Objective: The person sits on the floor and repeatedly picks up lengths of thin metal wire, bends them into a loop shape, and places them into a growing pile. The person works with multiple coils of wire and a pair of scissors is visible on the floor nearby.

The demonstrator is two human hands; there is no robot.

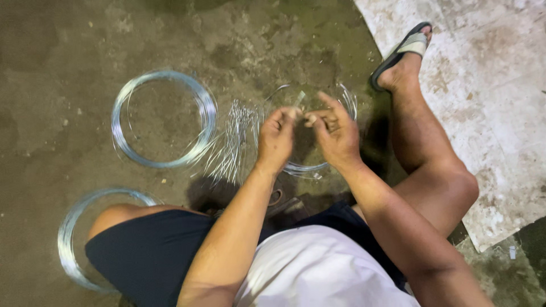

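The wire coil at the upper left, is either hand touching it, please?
No, the coil lies alone on the floor, while the left hand and right hand meet over another coil farther right.

No packages, labels, signs or screens show anywhere in this view. Nothing in it carries a wrapper, a tag or a display of any kind.
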